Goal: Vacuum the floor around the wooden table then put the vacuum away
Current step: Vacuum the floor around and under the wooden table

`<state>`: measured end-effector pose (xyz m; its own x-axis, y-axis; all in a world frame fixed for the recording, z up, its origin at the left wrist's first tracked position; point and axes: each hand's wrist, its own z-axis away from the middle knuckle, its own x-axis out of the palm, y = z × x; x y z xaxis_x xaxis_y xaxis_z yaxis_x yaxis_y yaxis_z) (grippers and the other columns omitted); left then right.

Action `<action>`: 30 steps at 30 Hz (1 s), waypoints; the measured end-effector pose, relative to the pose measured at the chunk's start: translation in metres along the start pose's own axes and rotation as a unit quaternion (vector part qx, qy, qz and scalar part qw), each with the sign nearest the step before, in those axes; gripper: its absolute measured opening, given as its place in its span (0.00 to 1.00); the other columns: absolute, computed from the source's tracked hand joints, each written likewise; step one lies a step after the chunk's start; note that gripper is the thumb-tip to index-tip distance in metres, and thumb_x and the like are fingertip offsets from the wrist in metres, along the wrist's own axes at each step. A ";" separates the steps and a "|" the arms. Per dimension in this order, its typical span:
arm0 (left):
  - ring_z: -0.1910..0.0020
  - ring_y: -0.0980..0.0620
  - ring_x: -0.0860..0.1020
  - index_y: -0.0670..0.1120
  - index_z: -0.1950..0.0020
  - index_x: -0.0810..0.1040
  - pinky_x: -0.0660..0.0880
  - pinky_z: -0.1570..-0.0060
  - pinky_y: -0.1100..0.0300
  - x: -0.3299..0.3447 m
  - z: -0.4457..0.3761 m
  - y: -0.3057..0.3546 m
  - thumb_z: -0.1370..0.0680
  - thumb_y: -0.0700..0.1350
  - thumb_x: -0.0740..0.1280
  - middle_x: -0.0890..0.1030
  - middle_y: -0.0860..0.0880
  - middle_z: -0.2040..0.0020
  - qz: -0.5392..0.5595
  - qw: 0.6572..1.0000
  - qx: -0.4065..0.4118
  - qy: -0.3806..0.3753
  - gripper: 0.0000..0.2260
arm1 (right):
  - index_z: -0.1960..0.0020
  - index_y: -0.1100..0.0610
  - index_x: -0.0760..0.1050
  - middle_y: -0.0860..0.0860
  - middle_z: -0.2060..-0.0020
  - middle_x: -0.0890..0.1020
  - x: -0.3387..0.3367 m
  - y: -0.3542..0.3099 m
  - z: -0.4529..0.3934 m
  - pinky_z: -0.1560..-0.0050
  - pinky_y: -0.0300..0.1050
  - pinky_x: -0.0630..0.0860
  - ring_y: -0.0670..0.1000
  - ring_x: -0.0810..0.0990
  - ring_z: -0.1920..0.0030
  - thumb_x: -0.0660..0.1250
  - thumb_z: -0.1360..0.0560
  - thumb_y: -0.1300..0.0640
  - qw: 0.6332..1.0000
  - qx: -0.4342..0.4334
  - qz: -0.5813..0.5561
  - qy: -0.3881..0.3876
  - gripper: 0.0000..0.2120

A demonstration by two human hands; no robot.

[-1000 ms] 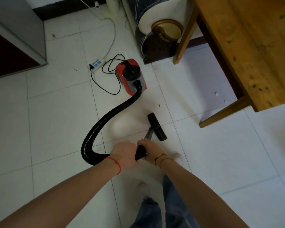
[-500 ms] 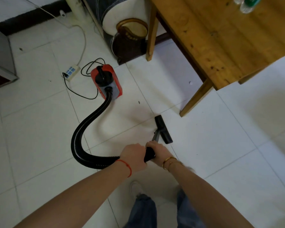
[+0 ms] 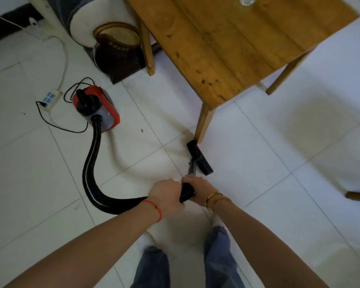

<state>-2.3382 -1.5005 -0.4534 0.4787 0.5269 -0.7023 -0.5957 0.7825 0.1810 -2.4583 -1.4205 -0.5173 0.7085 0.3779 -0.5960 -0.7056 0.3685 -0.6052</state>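
Both hands gripped the vacuum's black handle (image 3: pixel 187 192), the left hand (image 3: pixel 165 194) behind the right hand (image 3: pixel 197 189), fingers curled round it. The floor nozzle (image 3: pixel 200 157) lay on the white tiles, its far end touching the near leg (image 3: pixel 204 122) of the wooden tabletop (image 3: pixel 227 38). The red canister (image 3: pixel 96 108) stood far left beside a power strip (image 3: pixel 50 98); no writing was legible.

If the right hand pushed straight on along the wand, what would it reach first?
Probably the near table leg: the right hand grips the wand, whose floor nozzle already sits at the leg's foot. Contact is unclear.
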 end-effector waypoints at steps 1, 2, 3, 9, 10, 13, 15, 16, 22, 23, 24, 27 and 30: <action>0.66 0.50 0.76 0.49 0.61 0.71 0.68 0.69 0.61 -0.004 -0.004 0.010 0.30 0.51 0.65 0.75 0.50 0.66 -0.001 1.000 0.000 0.002 0.07 | 0.48 0.57 0.72 0.55 0.48 0.77 -0.007 0.008 0.005 0.42 0.49 0.74 0.56 0.77 0.49 0.69 0.28 0.60 1.000 -0.004 -0.006 -0.004 0.10; 0.66 0.50 0.76 0.49 0.61 0.71 0.68 0.69 0.61 -0.009 -0.008 0.020 0.30 0.51 0.65 0.74 0.50 0.66 -0.002 1.000 0.000 0.006 0.07 | 0.49 0.56 0.73 0.54 0.48 0.78 -0.016 0.015 0.009 0.42 0.50 0.74 0.55 0.78 0.49 0.69 0.28 0.59 1.000 -0.006 -0.010 -0.006 0.09; 0.67 0.50 0.75 0.49 0.62 0.70 0.67 0.70 0.61 -0.013 -0.012 0.029 0.30 0.51 0.65 0.71 0.52 0.69 -0.001 1.000 -0.001 0.012 0.07 | 0.49 0.56 0.73 0.54 0.49 0.78 -0.024 0.022 0.014 0.42 0.50 0.75 0.54 0.78 0.50 0.69 0.28 0.59 1.000 -0.007 -0.017 -0.006 0.09; 0.72 0.53 0.69 0.50 0.66 0.68 0.62 0.75 0.63 -0.030 -0.031 0.069 0.32 0.50 0.64 0.66 0.54 0.72 -0.005 1.000 -0.007 0.027 0.07 | 0.48 0.57 0.74 0.55 0.49 0.78 -0.054 0.056 0.031 0.44 0.50 0.75 0.56 0.78 0.51 0.69 0.29 0.61 0.999 -0.018 -0.048 -0.009 0.11; 0.73 0.53 0.69 0.50 0.67 0.67 0.62 0.75 0.63 -0.032 -0.033 0.072 0.32 0.50 0.64 0.66 0.54 0.73 -0.008 1.000 -0.011 0.026 0.08 | 0.48 0.58 0.74 0.56 0.49 0.78 -0.056 0.059 0.032 0.44 0.50 0.75 0.56 0.78 0.51 0.69 0.29 0.61 0.999 -0.019 -0.050 -0.008 0.11; 0.73 0.53 0.68 0.51 0.69 0.64 0.62 0.74 0.62 -0.032 -0.034 0.076 0.32 0.50 0.63 0.66 0.53 0.72 -0.014 0.999 -0.026 0.020 0.10 | 0.48 0.59 0.74 0.57 0.50 0.78 -0.057 0.060 0.032 0.45 0.50 0.75 0.58 0.78 0.52 0.68 0.29 0.64 0.998 -0.020 -0.056 -0.006 0.10; 0.73 0.52 0.68 0.51 0.70 0.63 0.61 0.76 0.62 -0.033 -0.032 0.075 0.33 0.50 0.63 0.66 0.53 0.72 -0.013 0.999 -0.032 0.021 0.10 | 0.48 0.60 0.74 0.57 0.50 0.78 -0.057 0.058 0.031 0.46 0.51 0.75 0.58 0.78 0.52 0.67 0.29 0.64 0.998 -0.019 -0.059 -0.002 0.10; 0.73 0.53 0.68 0.52 0.70 0.62 0.60 0.76 0.63 -0.033 -0.032 0.074 0.33 0.49 0.63 0.66 0.53 0.72 -0.013 0.999 -0.032 0.022 0.11 | 0.48 0.60 0.74 0.57 0.49 0.77 -0.057 0.057 0.030 0.46 0.51 0.75 0.58 0.78 0.52 0.67 0.29 0.65 0.998 -0.018 -0.060 0.000 0.10; 0.73 0.53 0.67 0.50 0.65 0.66 0.61 0.74 0.62 -0.028 -0.021 0.069 0.32 0.49 0.64 0.65 0.53 0.72 -0.026 0.999 -0.033 0.023 0.07 | 0.47 0.60 0.74 0.57 0.48 0.78 -0.046 0.046 0.034 0.43 0.49 0.75 0.57 0.78 0.51 0.68 0.29 0.64 0.997 -0.009 -0.071 0.009 0.10; 0.73 0.53 0.67 0.50 0.65 0.66 0.61 0.73 0.62 -0.025 -0.017 0.068 0.32 0.49 0.64 0.65 0.53 0.72 -0.028 0.999 -0.031 0.023 0.07 | 0.47 0.60 0.74 0.57 0.48 0.78 -0.042 0.043 0.036 0.43 0.49 0.75 0.57 0.78 0.50 0.68 0.29 0.64 0.997 -0.008 -0.073 0.010 0.11; 0.72 0.52 0.68 0.50 0.65 0.67 0.62 0.73 0.62 -0.022 -0.014 0.067 0.32 0.49 0.64 0.65 0.53 0.72 -0.030 0.999 -0.029 0.024 0.07 | 0.47 0.60 0.74 0.57 0.49 0.78 -0.038 0.041 0.038 0.43 0.49 0.75 0.57 0.78 0.50 0.68 0.29 0.64 0.997 -0.006 -0.075 0.011 0.11; 0.70 0.51 0.70 0.49 0.62 0.69 0.65 0.70 0.60 -0.013 -0.002 0.064 0.31 0.49 0.64 0.66 0.53 0.71 -0.038 0.999 -0.028 0.016 0.06 | 0.48 0.60 0.73 0.56 0.49 0.79 -0.023 0.033 0.045 0.43 0.50 0.75 0.56 0.78 0.50 0.68 0.29 0.64 0.997 0.005 -0.078 0.016 0.10; 0.67 0.50 0.72 0.49 0.61 0.70 0.67 0.68 0.60 -0.005 0.007 0.062 0.30 0.49 0.65 0.70 0.51 0.67 -0.047 0.998 -0.025 0.012 0.06 | 0.48 0.60 0.73 0.56 0.50 0.79 -0.009 0.027 0.051 0.43 0.50 0.76 0.56 0.78 0.50 0.68 0.28 0.64 0.996 0.015 -0.081 0.023 0.10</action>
<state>-2.3733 -1.4520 -0.4343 0.5191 0.4427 -0.7311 -0.5807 0.8103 0.0784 -2.4839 -1.3708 -0.5014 0.8120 0.2731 -0.5158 -0.5819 0.4462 -0.6799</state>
